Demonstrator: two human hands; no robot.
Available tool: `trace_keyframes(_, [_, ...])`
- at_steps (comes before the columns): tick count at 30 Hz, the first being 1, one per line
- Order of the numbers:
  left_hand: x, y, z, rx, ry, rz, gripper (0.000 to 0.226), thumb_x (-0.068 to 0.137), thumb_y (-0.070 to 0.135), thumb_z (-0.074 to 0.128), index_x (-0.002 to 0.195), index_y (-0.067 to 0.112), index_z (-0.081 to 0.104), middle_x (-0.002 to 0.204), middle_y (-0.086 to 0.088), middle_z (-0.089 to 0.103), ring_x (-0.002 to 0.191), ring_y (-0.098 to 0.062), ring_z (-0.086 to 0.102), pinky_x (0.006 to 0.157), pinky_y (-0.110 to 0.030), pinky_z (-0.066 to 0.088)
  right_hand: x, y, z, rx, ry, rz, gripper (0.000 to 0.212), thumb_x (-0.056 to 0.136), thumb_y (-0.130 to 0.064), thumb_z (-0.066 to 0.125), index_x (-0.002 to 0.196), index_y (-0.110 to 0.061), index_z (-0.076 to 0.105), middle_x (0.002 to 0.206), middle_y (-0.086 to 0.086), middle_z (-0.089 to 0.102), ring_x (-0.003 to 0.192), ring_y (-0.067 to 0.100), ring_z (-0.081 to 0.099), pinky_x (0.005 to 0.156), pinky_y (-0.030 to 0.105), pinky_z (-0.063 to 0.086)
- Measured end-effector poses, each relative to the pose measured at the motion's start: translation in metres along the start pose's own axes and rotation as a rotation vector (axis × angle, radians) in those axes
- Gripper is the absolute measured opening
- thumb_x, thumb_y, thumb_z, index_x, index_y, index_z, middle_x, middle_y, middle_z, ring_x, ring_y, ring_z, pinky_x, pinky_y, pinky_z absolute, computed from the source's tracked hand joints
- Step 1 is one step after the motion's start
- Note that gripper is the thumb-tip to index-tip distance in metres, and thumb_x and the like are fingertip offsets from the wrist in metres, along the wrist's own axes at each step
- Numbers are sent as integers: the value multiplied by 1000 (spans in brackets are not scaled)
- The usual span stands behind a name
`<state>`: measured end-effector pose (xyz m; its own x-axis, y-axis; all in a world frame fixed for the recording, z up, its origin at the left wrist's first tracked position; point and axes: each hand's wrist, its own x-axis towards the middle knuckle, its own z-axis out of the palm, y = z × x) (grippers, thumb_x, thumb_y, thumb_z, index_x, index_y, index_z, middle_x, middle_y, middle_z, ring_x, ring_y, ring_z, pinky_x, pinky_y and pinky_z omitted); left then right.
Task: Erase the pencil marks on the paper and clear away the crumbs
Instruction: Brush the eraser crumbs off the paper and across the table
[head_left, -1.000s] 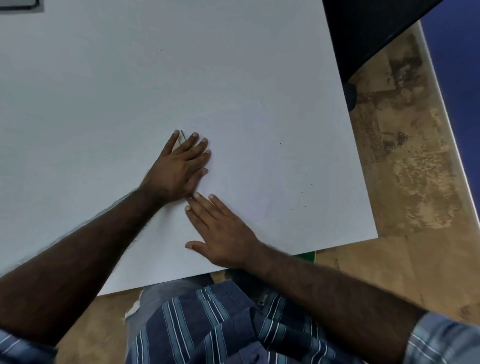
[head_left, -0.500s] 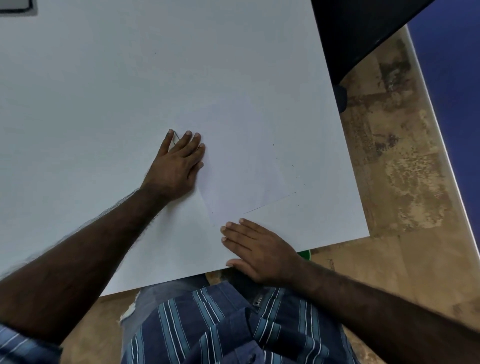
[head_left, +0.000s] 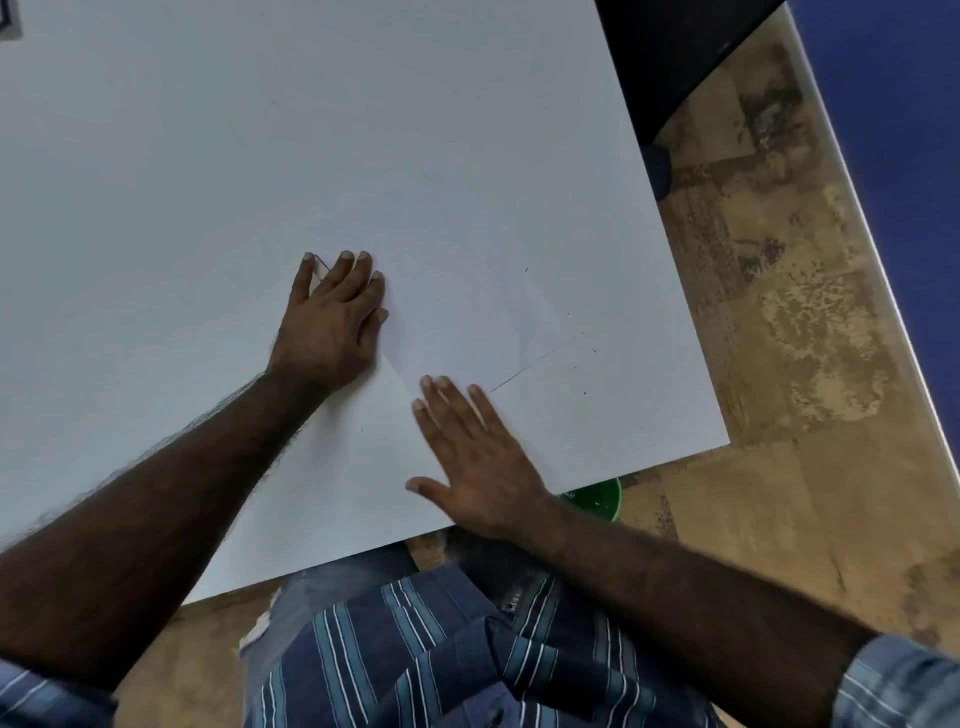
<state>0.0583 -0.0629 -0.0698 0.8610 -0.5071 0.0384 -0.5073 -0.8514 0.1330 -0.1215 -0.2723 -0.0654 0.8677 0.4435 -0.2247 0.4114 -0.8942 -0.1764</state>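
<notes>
Two hands lie flat on the white table (head_left: 260, 156), fingers spread, neither pinching anything I can make out. My left hand (head_left: 332, 322) pins the paper (head_left: 457, 291), a sheet almost the table's own colour, near its far corner; my right hand (head_left: 475, 457) rests palm-down at the sheet's near corner, close to the table's front edge. Dark crumbs (head_left: 576, 358) lie scattered toward the right edge, beside the paper's lower edge and apart from the right fingertips. Risks, as I judge them: a hard sweep could crease the sheet, or smear crumbs into it instead of clearing them.
</notes>
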Motion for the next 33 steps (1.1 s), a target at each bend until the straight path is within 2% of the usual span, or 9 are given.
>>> trace_keyframes(4, [0,0,2,-10,-7,-12,48,106,33,38,143,7,54,162,-12,42,152,-31,35,126,-55,8,-41,36,-5,31,-49,150,92,110,-66,28,168,-3,-5,176,15,-17,164,28,-13,132,56,11])
trace_keyframes(7, [0,1,4,-12,-10,-16,48,106,32,38,143,6,54,161,-13,42,152,-32,35,126,-56,10,-46,41,-8,70,-8,285,90,111,-65,28,168,0,2,177,18,-12,165,30,-11,131,57,14])
trace_keyframes(14, [-1,-1,4,7,-29,-7,51,107,33,37,147,6,52,162,-13,40,153,-30,33,126,-56,10,25,-20,-15,123,111,101,91,110,-66,32,168,0,10,177,19,-3,165,31,-6,132,55,11])
trace_keyframes(19, [-2,-4,4,0,-12,-7,47,107,31,41,147,8,52,163,-11,39,154,-28,32,126,-53,5,9,5,-3,74,60,118,90,111,-65,31,168,-2,5,177,18,-7,165,30,-7,131,55,14])
trace_keyframes(23, [-1,-4,8,-26,-12,-26,47,107,31,40,147,8,52,164,-9,38,155,-27,30,126,-46,-6,-32,43,-4,63,-17,313,92,109,-67,27,168,-6,-9,176,14,-22,164,28,-16,132,57,8])
trace_keyframes(25, [-2,-3,9,-31,-17,-31,49,107,32,37,147,7,52,164,-10,38,155,-27,29,126,-44,-8,-41,53,-7,59,6,449,92,109,-69,22,168,-4,-7,176,16,-19,164,30,-15,132,58,9])
trace_keyframes(27, [-2,-2,9,-39,-19,-36,51,106,32,36,147,7,51,164,-10,38,155,-28,28,126,-44,-8,-33,51,-12,93,22,493,93,108,-70,18,168,-3,-7,176,17,-19,164,30,-16,132,58,8])
trace_keyframes(33, [-2,-3,7,-37,-34,-23,52,107,33,35,149,6,49,165,-11,37,156,-28,27,126,-45,-7,30,-9,-10,144,135,158,91,110,-65,33,168,1,8,177,19,-3,165,30,-6,132,55,10])
